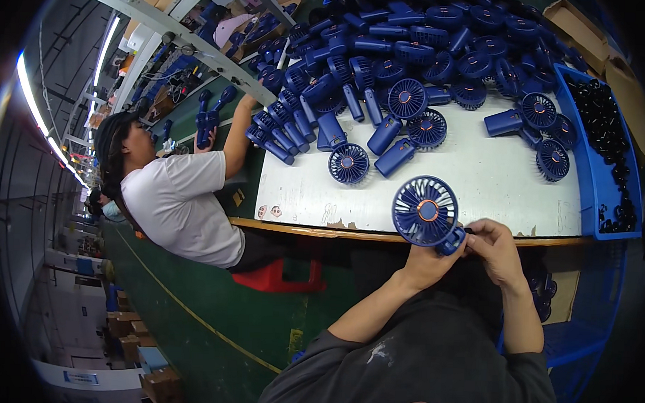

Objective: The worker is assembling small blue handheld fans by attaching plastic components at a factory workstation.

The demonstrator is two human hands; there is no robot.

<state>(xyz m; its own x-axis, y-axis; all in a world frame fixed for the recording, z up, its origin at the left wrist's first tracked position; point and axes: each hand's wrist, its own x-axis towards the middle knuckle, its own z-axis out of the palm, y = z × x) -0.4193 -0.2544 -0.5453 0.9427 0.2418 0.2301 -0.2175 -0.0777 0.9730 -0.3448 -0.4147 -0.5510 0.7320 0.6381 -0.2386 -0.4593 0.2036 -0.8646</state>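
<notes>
A blue handheld fan (pixel 426 211) is held up over the table's front edge, its round grille facing me. My left hand (pixel 432 266) is closed round its handle, just below the head. My right hand (pixel 497 252) is closed, thumb and fingers pinched together beside the handle. A small dark piece shows at those fingertips, too small to name. Beyond the held fan, more blue handheld fans (pixel 349 164) lie on the white tabletop (pixel 315 198), and a large heap of them (pixel 413 52) covers its far side.
At the right, a blue bin (pixel 589 189) holds many small black parts (pixel 601 126). A co-worker (pixel 184 189) sits at the left, holding fans, near a red stool (pixel 281 277). A metal frame post (pixel 221 56) rises beside the heap. Cardboard boxes (pixel 577 33) stand far right.
</notes>
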